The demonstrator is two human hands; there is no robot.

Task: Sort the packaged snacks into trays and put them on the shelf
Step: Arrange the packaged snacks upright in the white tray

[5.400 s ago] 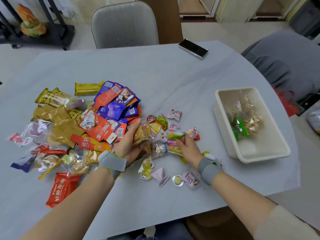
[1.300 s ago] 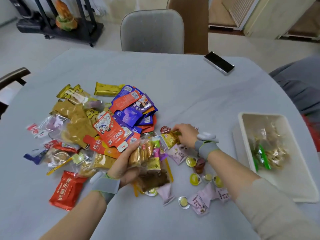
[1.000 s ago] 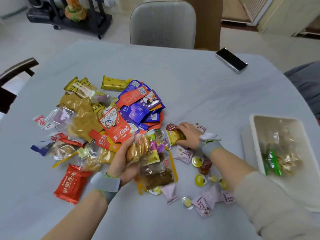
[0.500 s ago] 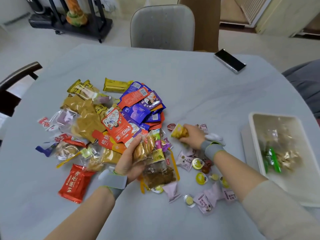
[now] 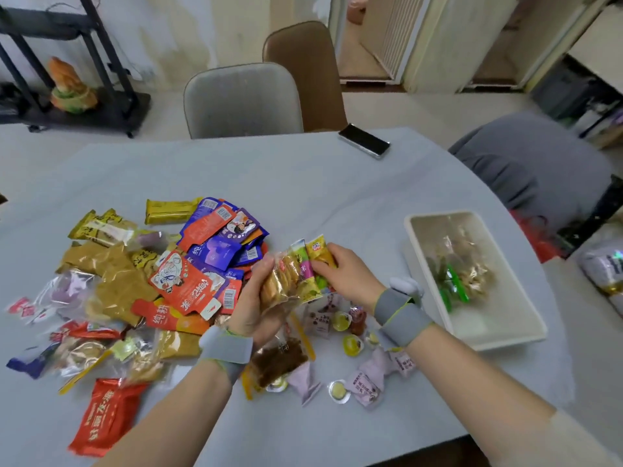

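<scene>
Several light, crinkly snack packets [image 5: 290,281] sit bunched in my left hand [image 5: 253,308], fingers curled round them above the table [image 5: 303,183]; my right hand [image 5: 347,274] pinches a yellow packet [image 5: 320,252]. I judge them slippery and crushable: hold the sealed edges. White tray [image 5: 526,338] waits right.

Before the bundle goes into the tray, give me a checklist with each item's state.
1. Left hand grips the clear cracker packet and the packets stacked with it: ok.
2. Right hand pinches the small yellow packet against the bundle: ok.
3. White tray within view on the right, with bare floor at its near end: ok.
4. Table between hands and tray free of obstacles: ok.
5. Packets in hand match the clear packets already in the tray: cannot tell.
6. Shelf for the finished tray: cannot tell, not identifiable here.
</scene>
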